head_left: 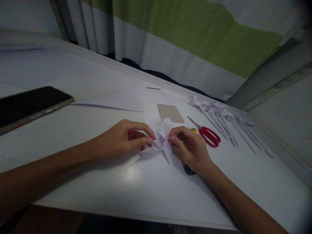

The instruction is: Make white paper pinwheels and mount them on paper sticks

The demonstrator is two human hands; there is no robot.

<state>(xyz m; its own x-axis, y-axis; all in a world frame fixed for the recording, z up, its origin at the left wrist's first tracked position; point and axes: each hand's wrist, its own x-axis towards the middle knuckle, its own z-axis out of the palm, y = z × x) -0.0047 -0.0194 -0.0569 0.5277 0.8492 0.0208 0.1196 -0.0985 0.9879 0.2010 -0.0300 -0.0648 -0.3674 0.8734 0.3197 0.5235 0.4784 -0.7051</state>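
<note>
A small folded white paper piece (pixel 161 143) with pointed flaps sits just above the white table (pixel 73 136), between both hands. My left hand (pixel 124 138) pinches its left side with thumb and fingers closed. My right hand (pixel 191 144) pinches its right side, fingers curled. A dark object (pixel 189 170), partly hidden, lies under my right wrist.
Red-handled scissors (pixel 208 134) lie right of my hands, beside a row of finished paper pieces on thin sticks (pixel 224 118). A tan card square (pixel 170 112), a white paper sheet (pixel 117 99) and a dark phone (pixel 29 105) lie farther back and left. A curtain hangs behind the table.
</note>
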